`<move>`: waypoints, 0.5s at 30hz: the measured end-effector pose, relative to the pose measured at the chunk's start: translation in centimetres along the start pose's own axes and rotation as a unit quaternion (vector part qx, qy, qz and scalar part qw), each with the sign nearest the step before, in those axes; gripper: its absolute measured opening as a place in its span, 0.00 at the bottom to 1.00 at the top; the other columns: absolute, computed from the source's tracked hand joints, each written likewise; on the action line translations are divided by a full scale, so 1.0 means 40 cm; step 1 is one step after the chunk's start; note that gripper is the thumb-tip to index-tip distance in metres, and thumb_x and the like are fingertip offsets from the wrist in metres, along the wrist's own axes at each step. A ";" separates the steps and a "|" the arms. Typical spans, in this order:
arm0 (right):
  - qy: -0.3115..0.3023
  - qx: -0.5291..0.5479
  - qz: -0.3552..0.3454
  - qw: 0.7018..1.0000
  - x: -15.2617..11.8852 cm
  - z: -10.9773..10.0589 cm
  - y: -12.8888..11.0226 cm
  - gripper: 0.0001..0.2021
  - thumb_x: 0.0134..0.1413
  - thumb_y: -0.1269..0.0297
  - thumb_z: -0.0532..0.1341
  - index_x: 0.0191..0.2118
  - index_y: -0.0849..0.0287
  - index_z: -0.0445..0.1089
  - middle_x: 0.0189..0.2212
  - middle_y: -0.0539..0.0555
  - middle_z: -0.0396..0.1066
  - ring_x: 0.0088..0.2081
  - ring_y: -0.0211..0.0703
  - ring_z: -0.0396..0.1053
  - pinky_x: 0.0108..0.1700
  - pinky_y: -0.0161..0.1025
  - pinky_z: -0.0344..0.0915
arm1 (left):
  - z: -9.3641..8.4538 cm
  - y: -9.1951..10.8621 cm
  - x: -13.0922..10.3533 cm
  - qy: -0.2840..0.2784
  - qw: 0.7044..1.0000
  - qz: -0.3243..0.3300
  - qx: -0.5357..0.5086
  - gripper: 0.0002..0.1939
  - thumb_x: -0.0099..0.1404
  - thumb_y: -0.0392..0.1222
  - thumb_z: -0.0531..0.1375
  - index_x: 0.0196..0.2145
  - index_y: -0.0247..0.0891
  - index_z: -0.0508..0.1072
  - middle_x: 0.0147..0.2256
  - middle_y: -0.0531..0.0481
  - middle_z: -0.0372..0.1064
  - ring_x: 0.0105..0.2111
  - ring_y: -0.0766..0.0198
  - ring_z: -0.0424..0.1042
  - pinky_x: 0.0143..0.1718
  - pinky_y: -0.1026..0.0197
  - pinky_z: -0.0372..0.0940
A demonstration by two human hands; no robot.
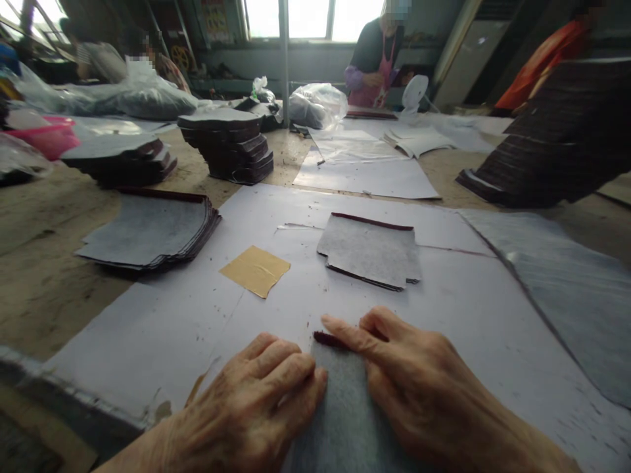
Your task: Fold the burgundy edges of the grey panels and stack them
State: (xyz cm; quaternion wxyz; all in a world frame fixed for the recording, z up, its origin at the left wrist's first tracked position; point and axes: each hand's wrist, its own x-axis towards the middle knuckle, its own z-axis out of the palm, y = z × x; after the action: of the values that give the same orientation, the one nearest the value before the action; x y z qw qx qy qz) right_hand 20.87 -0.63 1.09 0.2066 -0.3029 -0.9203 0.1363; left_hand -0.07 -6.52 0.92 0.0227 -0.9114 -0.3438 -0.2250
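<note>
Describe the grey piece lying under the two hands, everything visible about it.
The grey piece looks like flat felt-like or fabric-backed sheet, fuzzy grey on its upturned face, with a dark maroon edge showing at its far corner. It lies flat on the white paper covering the table, at the near edge of view. The left hand presses its left side; the right hand rests on its right, index finger along the far edge.

You won't find any text you can read here. The poster (215, 20) on the far wall by the window carries coloured print, but it is too small and blurred to make out. The grey pieces and paper sheets show no lettering.
</note>
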 end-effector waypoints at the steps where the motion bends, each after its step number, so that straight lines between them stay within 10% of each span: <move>1: 0.038 0.028 0.003 0.999 0.000 -0.007 0.007 0.22 0.52 0.77 0.49 0.53 0.54 0.60 0.32 0.52 0.62 0.29 0.35 0.61 0.31 0.32 0.63 | 0.001 0.000 0.000 0.001 1.000 0.001 0.001 0.14 0.61 0.31 0.48 0.42 0.27 0.68 0.33 0.42 0.68 0.34 0.60 0.66 0.36 0.55 0.67; 6: 0.091 -0.005 0.000 0.996 -0.005 -0.012 0.019 0.07 0.54 0.74 0.53 0.30 0.62 0.68 0.27 0.53 0.63 0.32 0.39 0.60 0.33 0.36 0.61 | 0.021 -0.009 -0.011 0.038 0.999 0.007 0.000 0.14 0.61 0.30 0.48 0.42 0.28 0.69 0.33 0.42 0.67 0.34 0.61 0.65 0.35 0.57 0.66; 10: 0.080 -0.020 0.020 0.996 -0.007 0.012 0.004 0.08 0.52 0.76 0.53 0.27 0.62 0.67 0.26 0.54 0.62 0.31 0.41 0.59 0.32 0.37 0.59 | 0.035 -0.027 -0.011 0.129 0.990 0.013 -0.051 0.15 0.63 0.30 0.46 0.44 0.29 0.68 0.35 0.42 0.64 0.34 0.63 0.65 0.33 0.60 0.66; 15: 0.089 0.015 0.056 0.994 -0.010 0.021 -0.001 0.06 0.48 0.78 0.52 0.28 0.62 0.63 0.28 0.54 0.63 0.32 0.40 0.59 0.33 0.37 0.58 | 0.046 -0.052 0.029 0.110 0.990 -0.080 -0.024 0.16 0.63 0.34 0.53 0.49 0.32 0.64 0.41 0.42 0.63 0.41 0.62 0.65 0.40 0.60 0.65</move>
State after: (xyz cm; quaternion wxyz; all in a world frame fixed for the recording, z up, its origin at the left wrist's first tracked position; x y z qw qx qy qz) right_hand 20.74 -1.02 0.24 0.2841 -0.3621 -0.8776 0.1343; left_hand 0.08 -3.87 -0.46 0.0209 -0.8508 -0.4058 -0.3333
